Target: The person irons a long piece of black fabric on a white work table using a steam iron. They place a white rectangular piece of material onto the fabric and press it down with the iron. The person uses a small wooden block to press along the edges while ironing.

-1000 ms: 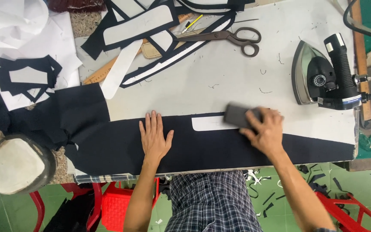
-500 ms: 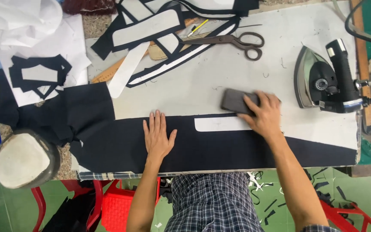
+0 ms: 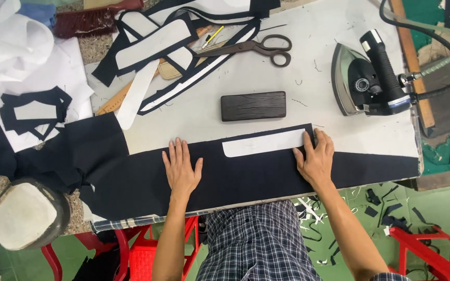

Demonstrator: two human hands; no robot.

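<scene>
A long strip of black fabric (image 3: 246,174) lies across the near edge of the white table (image 3: 319,91). A white interfacing patch (image 3: 263,143) sits on its upper edge. My left hand (image 3: 181,169) rests flat on the fabric, fingers spread, left of the patch. My right hand (image 3: 316,158) lies flat on the fabric at the patch's right end, fingertips touching it. A dark rectangular block (image 3: 253,105) rests alone on the table just above the patch, free of both hands.
A steam iron (image 3: 366,78) stands at the right with its hose trailing off. Scissors (image 3: 253,48) and black-and-white cut pieces (image 3: 157,39) lie at the back. A padded pressing form (image 3: 24,213) sits at lower left. Red stools (image 3: 141,250) stand below.
My right hand set the dark block down on the table above the patch and moved back onto the fabric. My left hand stayed flat on the fabric.
</scene>
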